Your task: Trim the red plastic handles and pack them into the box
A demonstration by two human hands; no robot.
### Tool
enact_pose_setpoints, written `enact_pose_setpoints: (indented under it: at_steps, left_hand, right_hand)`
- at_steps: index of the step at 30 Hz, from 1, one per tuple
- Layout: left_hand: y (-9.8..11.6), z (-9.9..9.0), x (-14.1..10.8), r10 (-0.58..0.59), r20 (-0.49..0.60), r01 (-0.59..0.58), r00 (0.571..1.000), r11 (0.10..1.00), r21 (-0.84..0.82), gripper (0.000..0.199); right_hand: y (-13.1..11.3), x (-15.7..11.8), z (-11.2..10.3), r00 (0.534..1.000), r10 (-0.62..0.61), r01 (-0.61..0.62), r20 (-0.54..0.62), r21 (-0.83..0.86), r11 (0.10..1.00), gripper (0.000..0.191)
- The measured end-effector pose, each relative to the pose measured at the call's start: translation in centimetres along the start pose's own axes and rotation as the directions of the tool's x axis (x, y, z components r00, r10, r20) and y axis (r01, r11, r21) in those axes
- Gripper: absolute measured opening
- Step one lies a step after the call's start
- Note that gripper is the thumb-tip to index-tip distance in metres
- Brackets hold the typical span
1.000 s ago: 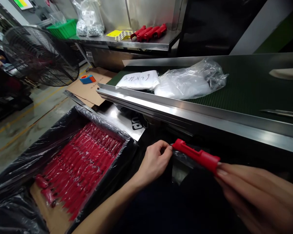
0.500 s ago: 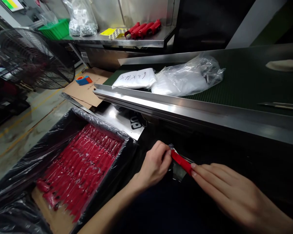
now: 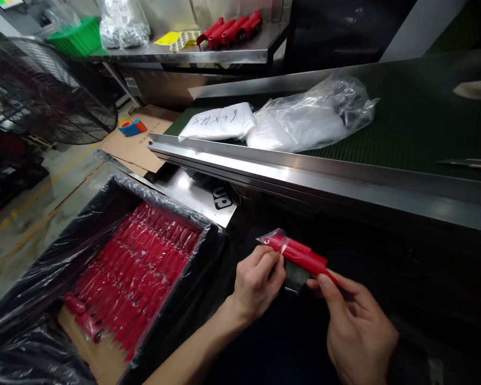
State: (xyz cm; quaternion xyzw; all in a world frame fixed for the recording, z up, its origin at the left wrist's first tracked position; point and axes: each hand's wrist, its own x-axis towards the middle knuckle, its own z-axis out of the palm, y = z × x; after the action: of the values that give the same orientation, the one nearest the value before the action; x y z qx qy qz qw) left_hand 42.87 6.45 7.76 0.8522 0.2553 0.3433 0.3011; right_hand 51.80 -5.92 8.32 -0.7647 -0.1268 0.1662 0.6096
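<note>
Holds a red part (image 3: 304,255) at its lower right end in the right hand (image 3: 356,321), with the fingers closed around it. Pinches narrowly with the left hand (image 3: 256,278) at the edge of a small clear bag (image 3: 278,233), just below the part's upper left end, which sits inside that bag. Has the part in front of the body, right of a box (image 3: 32,283) and below the conveyor (image 3: 409,128). Shows in the box a black plastic lining, tight rows of wrapped red parts (image 3: 140,262) and bare cardboard in the near corner. Carries on the conveyor a white packet (image 3: 220,123) with handwriting, next to a large clear bag (image 3: 312,117) of white contents. Bears on the metal table (image 3: 224,56) behind a clear sack (image 3: 124,32) of small silvery pieces, beside a green basket (image 3: 78,37) with clear plastic in it, and farther right a row of unwrapped red parts (image 3: 228,32).
</note>
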Motion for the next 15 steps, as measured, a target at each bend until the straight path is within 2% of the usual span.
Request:
enact_pose_setpoints:
  at_steps: [1, 3, 6, 8, 10, 12, 13, 14, 15]
  left_hand:
    - [-0.1, 0.1, 0.0, 0.003, 0.002, -0.003, 1.000, 1.000, 0.009, 0.012]
    - [-0.3, 0.3, -0.2, 0.007, 0.022, -0.008, 1.000, 1.000, 0.026, 0.012]
    - [-0.1, 0.7, -0.5, 0.013, 0.059, -0.016, 0.998, 0.999, 0.051, 0.011]
    - [0.4, 1.1, -0.7, 0.017, 0.072, -0.021, 0.997, 0.998, 0.065, 0.011]
    - [1.2, 1.5, -0.7, 0.029, 0.089, -0.034, 0.996, 0.997, 0.064, 0.011]
    - [1.9, 1.5, -0.6, 0.050, 0.109, -0.056, 0.993, 0.997, 0.046, 0.010]
    - [2.1, 1.4, -0.4, 0.058, 0.120, -0.063, 0.991, 0.997, 0.034, 0.008]
    - [2.3, 1.2, -0.2, 0.057, 0.128, -0.061, 0.990, 0.998, 0.025, 0.007]
    - [2.4, 0.9, 0.1, 0.045, 0.134, -0.048, 0.990, 0.999, 0.019, 0.007]
  right_hand:
    - [0.1, -0.3, 0.2, 0.995, 0.097, -0.096, -0.013, 0.087, 0.992, 0.031]
    - [0.3, -0.5, 0.3, 0.983, 0.182, -0.171, -0.028, 0.229, 0.958, 0.035]
    - [0.5, -0.5, 0.2, 0.983, 0.185, -0.173, -0.009, 0.315, 0.933, 0.030]
    - [0.9, -0.4, 0.0, 0.986, 0.161, -0.163, 0.030, 0.303, 0.939, 0.025]
    - [1.3, -0.1, -0.4, 0.999, 0.021, -0.029, 0.045, 0.185, 0.982, 0.022]
    - [1.7, 0.9, -1.0, 0.979, -0.179, 0.176, 0.096, 0.037, 0.984, 0.020]
    - [1.8, 1.5, -1.4, 0.938, -0.301, 0.309, 0.173, -0.021, 0.951, 0.021]
    - [1.8, 2.3, -1.9, 0.868, -0.414, 0.443, 0.274, -0.051, 0.895, 0.023]
    - [1.7, 3.1, -2.3, 0.776, -0.498, 0.556, 0.387, -0.049, 0.830, 0.027]
